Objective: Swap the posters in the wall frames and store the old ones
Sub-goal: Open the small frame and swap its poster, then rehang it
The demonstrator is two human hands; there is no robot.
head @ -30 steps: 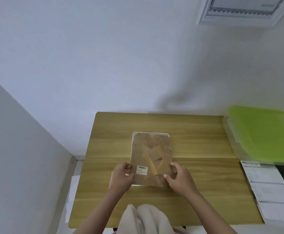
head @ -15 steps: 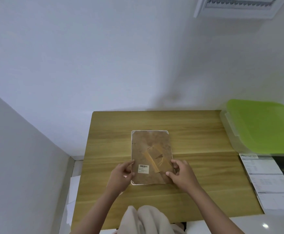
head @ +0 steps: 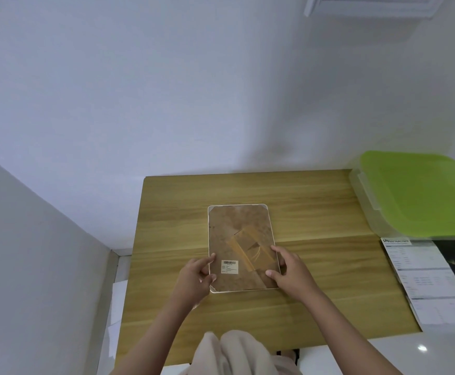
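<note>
While lying face down on the light wooden table (head: 315,212), white picture frame with brown board back (head: 241,246) sits between both hands, long side pointing away. Left hand (head: 194,278) and right hand (head: 291,270) equally near, fingers curled, seemingly pinching near side edges.

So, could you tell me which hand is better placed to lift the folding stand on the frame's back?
Right, probably. The right hand grips the frame at its right edge, right next to the stand; the left hand holds the left edge, near the barcode label.
</note>
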